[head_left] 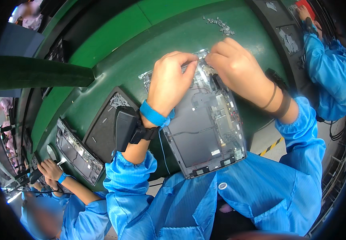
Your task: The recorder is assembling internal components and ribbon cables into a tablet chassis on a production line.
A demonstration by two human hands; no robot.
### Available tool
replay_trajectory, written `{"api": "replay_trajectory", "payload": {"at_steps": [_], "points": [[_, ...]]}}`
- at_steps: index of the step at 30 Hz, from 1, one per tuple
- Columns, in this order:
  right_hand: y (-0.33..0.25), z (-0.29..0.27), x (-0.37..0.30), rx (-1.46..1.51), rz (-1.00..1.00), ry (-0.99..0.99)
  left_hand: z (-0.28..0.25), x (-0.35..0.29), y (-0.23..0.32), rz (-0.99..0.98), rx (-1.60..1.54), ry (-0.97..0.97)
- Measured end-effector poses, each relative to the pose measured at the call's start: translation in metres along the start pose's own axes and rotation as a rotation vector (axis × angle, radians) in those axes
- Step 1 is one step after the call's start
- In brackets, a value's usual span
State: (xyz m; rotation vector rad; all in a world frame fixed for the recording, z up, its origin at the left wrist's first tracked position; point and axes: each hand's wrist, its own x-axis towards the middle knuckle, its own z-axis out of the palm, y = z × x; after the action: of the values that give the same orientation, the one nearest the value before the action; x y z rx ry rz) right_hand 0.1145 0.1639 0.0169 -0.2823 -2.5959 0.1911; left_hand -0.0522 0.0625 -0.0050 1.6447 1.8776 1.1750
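Observation:
An opened tablet (pixel 191 146), its grey shell showing circuit boards and cables, lies in front of me with its near end by my lap. My left hand (pixel 171 78) is over its far end, thumb and forefinger pinched together. Close to it, my right hand (pixel 235 64) pinches at the same far edge, the fingertips of both hands almost meeting. Whatever sits between the fingers is too small to make out. A blue strap (pixel 153 114) circles my left wrist, with a black device (pixel 126 126) strapped behind it.
Small grey pieces (pixel 222 26) lie loose on the green table (pixel 173 34) beyond my hands. A black tray (pixel 101 124) with grey parts is at left, beside another opened tablet (pixel 77 152) near a co-worker's hand (pixel 50 169). Another co-worker's sleeve (pixel 329 68) shows at right.

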Motion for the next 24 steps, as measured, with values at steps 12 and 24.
{"api": "replay_trajectory", "payload": {"at_steps": [12,24], "points": [[0.014,0.005,0.009,0.099,0.109,-0.06,0.006,0.001,-0.006,0.292,0.231,0.049],[0.032,-0.003,0.024,0.153,-0.116,-0.251,0.009,-0.003,-0.002,0.399,0.464,0.033]]}}
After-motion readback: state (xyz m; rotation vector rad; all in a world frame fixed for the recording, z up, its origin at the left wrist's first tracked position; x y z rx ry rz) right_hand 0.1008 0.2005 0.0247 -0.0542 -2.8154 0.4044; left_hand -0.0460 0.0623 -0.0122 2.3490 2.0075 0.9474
